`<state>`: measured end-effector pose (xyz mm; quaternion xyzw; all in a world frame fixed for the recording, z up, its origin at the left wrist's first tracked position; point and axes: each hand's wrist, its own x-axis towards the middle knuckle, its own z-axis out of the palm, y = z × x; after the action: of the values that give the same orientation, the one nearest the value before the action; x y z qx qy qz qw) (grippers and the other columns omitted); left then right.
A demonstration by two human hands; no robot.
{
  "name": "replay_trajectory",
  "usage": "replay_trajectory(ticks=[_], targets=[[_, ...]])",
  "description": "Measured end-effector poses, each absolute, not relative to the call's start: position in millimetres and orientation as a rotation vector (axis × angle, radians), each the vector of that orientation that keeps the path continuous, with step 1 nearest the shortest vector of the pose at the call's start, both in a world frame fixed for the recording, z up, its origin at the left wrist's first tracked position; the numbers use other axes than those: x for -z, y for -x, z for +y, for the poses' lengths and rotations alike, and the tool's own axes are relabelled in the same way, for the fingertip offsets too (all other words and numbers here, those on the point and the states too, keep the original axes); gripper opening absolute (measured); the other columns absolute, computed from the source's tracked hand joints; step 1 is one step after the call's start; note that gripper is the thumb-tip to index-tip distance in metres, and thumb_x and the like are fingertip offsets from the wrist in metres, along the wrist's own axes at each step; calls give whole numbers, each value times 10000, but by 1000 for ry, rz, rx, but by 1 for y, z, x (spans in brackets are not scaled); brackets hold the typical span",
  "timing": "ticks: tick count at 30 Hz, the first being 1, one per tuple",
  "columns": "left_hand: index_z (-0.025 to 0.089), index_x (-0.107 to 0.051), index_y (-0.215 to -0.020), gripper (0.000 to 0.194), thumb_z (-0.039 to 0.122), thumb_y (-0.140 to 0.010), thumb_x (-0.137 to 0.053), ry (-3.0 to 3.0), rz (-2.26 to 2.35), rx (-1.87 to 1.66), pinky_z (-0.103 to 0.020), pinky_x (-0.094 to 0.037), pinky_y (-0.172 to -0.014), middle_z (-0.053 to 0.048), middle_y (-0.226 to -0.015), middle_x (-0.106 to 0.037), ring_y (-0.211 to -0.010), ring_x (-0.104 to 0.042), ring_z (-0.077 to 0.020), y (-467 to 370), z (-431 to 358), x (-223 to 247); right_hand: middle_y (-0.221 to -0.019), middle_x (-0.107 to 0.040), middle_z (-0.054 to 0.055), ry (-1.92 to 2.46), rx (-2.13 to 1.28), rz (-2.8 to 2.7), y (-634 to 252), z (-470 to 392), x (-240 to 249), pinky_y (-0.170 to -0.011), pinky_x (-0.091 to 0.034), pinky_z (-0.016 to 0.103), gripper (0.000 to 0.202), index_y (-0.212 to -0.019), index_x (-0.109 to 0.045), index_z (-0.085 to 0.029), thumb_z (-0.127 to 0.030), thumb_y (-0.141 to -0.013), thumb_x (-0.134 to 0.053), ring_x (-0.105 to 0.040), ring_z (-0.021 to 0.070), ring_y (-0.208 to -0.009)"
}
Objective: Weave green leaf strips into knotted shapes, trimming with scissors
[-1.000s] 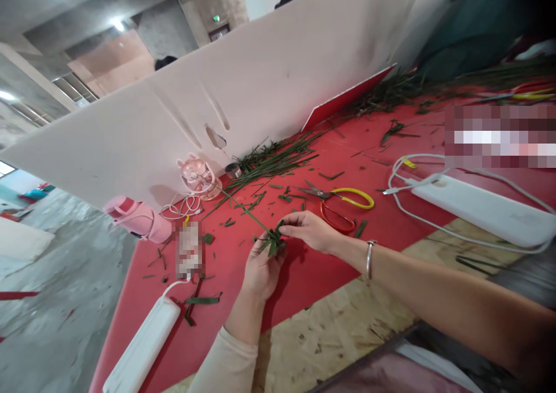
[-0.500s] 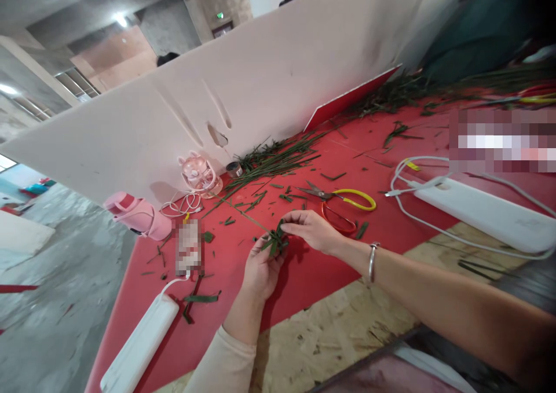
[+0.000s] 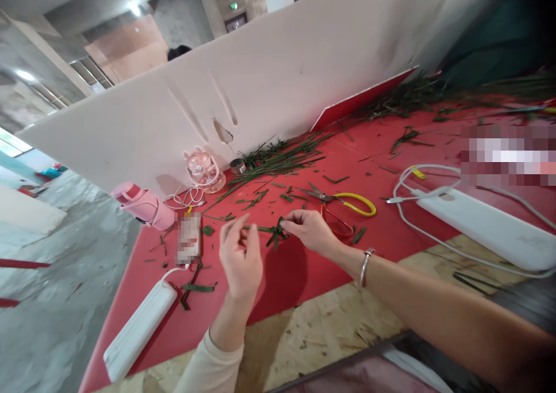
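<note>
Dark green leaf knot, its short ends splayed, sits at the middle of the head view, above the red tabletop and apparently lifted clear of it. The right hand pinches the knot's right-hand edge between thumb and forefinger, just as it does a second ago; a silver bracelet circles that wrist. What has changed is the left hand: half a second ago its fingers cup the knot from below, and now it is off to the left, palm raised, fingers partly curled and a little blurred. One leaf strip runs from the knot to that hand and passes behind its fingers; whether thumb and forefinger grip it I cannot tell. The strip, which slants up toward the bottles in the earlier pictures, now lies nearly level. For the work, this means the knot seems to depend on the right hand's pinch alone. Just beyond that hand lie scissors with parted blades, one yellow handle and one red. Leaf scraps are scattered nearby, and a heap of long stalks rests along the white partition.
</note>
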<state>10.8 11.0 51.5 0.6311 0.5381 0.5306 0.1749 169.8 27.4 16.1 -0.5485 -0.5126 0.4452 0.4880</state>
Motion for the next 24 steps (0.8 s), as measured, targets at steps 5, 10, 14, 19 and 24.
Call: replay_trajectory(ticks=[5, 10, 14, 19, 24], targets=[[192, -652, -952, 214, 207, -794, -507, -2154, 1329, -945, -257, -465, -729, -63, -919, -658, -773, -609, -144, -31, 24, -56, -555, -564, -22, 1262, -1007, -1329, -168, 22, -15, -492, -362, 193, 124, -637, -606, -145, -219, -685, -520, -457, 83, -511], [180, -651, -937, 213, 195, -792, -495, -2195, 1421, -811, -259, -449, -733, -63, -881, -683, -802, -616, -159, -31, 36, -56, -545, -563, -21, 1284, -887, -1414, -169, 22, -15, -470, -355, 188, 139, -647, -608, -149, -235, -699, -514, -449, 85, -500], [183, -656, -841, 203, 163, -792, -460, -2342, 1372, -600, -231, -417, -666, -47, -811, -677, -726, -596, -139, -30, 37, -66, -539, -554, -21, 1296, -807, -1465, -170, 22, -14, -482, -354, 186, 145, -635, -611, -148, -220, -704, -506, -449, 84, -505], [176, -633, -773, 159, 157, -765, -476, -2402, 1476, -623, -225, -383, -627, -37, -727, -650, -659, -561, -129, -40, 34, -63, -518, -525, -25, 1322, -751, -1398, -166, 20, -16, -464, -331, 187, 121, -596, -577, -151, -186, -681, -498, -430, 82, -490], [173, -635, -844, 170, 231, -785, -486, -2163, 1548, -909, -225, -408, -647, -40, -748, -651, -681, -569, -129, -45, 35, -50, -537, -528, -26, 1248, -902, -1211, -165, 22, -20, -493, -355, 205, 103, -611, -549, -160, -217, -690, -514, -443, 88, -500]])
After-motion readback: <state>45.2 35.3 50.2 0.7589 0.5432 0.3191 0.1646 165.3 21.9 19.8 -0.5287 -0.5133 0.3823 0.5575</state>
